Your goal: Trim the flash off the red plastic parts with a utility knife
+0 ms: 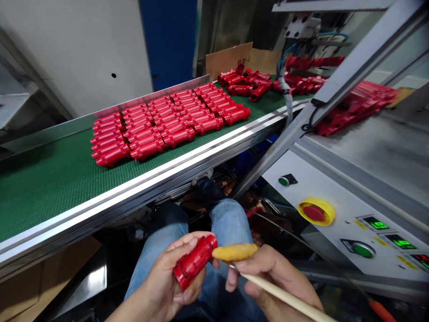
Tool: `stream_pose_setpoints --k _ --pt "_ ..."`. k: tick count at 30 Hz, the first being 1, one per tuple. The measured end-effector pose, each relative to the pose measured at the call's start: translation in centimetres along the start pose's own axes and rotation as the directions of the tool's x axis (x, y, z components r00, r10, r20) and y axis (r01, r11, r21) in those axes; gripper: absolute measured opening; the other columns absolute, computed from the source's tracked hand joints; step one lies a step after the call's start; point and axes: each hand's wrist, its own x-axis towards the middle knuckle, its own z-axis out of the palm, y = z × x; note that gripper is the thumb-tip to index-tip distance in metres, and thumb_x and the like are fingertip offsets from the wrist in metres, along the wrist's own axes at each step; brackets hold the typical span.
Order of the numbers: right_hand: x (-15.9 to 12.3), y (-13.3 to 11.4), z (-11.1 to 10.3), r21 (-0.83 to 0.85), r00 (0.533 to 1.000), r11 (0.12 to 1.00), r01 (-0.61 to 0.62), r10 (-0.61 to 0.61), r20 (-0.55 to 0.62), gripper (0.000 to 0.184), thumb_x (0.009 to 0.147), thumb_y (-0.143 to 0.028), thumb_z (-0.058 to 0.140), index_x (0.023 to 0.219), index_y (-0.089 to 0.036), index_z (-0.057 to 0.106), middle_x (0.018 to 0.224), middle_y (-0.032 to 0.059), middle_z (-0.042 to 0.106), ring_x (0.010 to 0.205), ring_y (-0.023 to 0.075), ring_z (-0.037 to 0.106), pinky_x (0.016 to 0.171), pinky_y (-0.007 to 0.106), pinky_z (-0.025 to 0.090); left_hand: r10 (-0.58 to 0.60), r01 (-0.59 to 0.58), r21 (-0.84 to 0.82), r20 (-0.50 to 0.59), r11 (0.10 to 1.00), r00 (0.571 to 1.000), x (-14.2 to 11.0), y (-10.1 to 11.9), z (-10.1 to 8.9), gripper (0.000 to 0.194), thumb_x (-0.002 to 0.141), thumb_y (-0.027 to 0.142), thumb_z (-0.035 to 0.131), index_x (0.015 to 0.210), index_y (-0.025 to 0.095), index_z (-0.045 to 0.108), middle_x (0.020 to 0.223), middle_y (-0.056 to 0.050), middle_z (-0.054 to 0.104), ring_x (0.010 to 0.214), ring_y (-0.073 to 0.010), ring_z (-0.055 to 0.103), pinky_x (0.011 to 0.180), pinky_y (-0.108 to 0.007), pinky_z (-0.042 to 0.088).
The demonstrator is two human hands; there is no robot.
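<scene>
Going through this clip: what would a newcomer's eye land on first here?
Rows of bright red plastic parts lie on a green conveyor belt across the upper middle. At the bottom, the left hand grips a red part while the right hand holds a yellow-tipped wooden stick against it. On the control panel at right, a red stop button stands out.
</scene>
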Motion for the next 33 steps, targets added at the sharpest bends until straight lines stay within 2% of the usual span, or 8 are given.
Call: stream_pose_setpoints --k 3,6,11,16,19,25,29,33 --pt "-0.4 0.1 0.0 -0.062 0.996 0.997 0.043 -0.048 -0.08 0.014 0.097 -0.025 0.067 0.111 -0.027 0.068 0.096 0.0016 0.075 0.087 0.0112 0.076 0.082 0.018 0.063 0.148 -0.146 0.047 -0.046 0.988 0.988 -0.2 0.1 0.3 0.03 0.101 0.038 0.056 0.121 0.018 0.065 0.064 -0.002 0.065 0.036 -0.0112 0.053 0.033 -0.018 0.039" --pt "-0.8 0.5 0.3 -0.306 0.982 0.945 0.118 -0.157 -0.106 0.023 0.088 -0.018 0.076 0.11 -0.026 0.073 0.102 0.0025 0.076 0.097 0.0141 0.075 0.095 0.02 0.062 0.384 -0.364 0.137 -0.16 0.921 0.909 -0.4 0.1 0.4 0.032 0.091 0.034 0.075 0.118 0.025 0.06 0.089 -0.004 0.073 0.061 -0.0181 0.071 0.056 -0.029 0.06" --pt "-1.4 1.1 1.5 -0.427 0.961 0.874 0.234 -0.274 -0.034 0.04 0.086 -0.003 0.069 0.122 -0.02 0.068 0.11 0.007 0.072 0.099 0.0166 0.074 0.088 0.02 0.064 0.639 -0.543 0.364 -0.236 0.757 0.732 -1.0 -0.2 0.5 0.035 0.076 0.028 0.09 0.098 0.024 0.064 0.086 -0.002 0.077 0.075 -0.0185 0.074 0.074 -0.028 0.061" --pt "-1.2 1.1 2.1 -0.42 0.967 0.876 0.236 -0.254 0.013 0.054 0.082 0.008 0.062 0.128 -0.021 0.064 0.116 0.0086 0.068 0.096 0.0167 0.076 0.077 0.019 0.068 0.725 -0.569 0.475 -0.26 0.671 0.638 -1.4 -0.6 1.1 0.035 0.068 0.029 0.095 0.09 0.024 0.067 0.085 -0.002 0.08 0.071 -0.0169 0.072 0.068 -0.022 0.059" --pt "-1.2 1.1 1.9 -0.407 0.967 0.879 0.25 -0.249 0.056 0.057 0.082 0.009 0.06 0.129 -0.021 0.061 0.116 0.0097 0.068 0.098 0.0182 0.076 0.073 0.019 0.068 0.737 -0.569 0.493 -0.267 0.658 0.621 -1.5 -0.7 1.2 0.037 0.066 0.029 0.096 0.089 0.025 0.067 0.085 -0.001 0.08 0.07 -0.0176 0.072 0.067 -0.023 0.059" --pt "-1.1 1.3 1.8 -0.386 0.967 0.889 0.248 -0.251 0.044 0.058 0.08 0.012 0.058 0.128 -0.02 0.062 0.113 0.0091 0.068 0.095 0.0172 0.075 0.071 0.018 0.068 0.717 -0.551 0.485 -0.281 0.679 0.638 -1.6 -0.6 1.4 0.039 0.065 0.029 0.096 0.089 0.025 0.066 0.083 -0.002 0.078 0.07 -0.0191 0.071 0.067 -0.026 0.058" --pt "-1.0 1.0 2.1 -0.406 0.962 0.879 0.25 -0.271 0.004 0.047 0.082 0.007 0.061 0.121 -0.018 0.065 0.108 0.0076 0.069 0.089 0.0147 0.073 0.075 0.02 0.065 0.734 -0.563 0.508 -0.237 0.652 0.637 -1.5 -0.6 0.3 0.036 0.067 0.027 0.095 0.09 0.023 0.066 0.086 -0.003 0.08 0.072 -0.0204 0.075 0.068 -0.026 0.061" --pt "-1.3 0.9 2.7 -0.425 0.974 0.893 0.148 -0.206 -0.093 0.032 0.089 -0.003 0.064 0.115 -0.021 0.066 0.105 0.0051 0.07 0.091 0.014 0.071 0.082 0.021 0.06 0.746 -0.579 0.529 -0.169 0.62 0.645 -1.5 -0.8 -0.4 0.032 0.073 0.027 0.091 0.092 0.023 0.066 0.095 -0.004 0.081 0.079 -0.0236 0.08 0.075 -0.03 0.065"
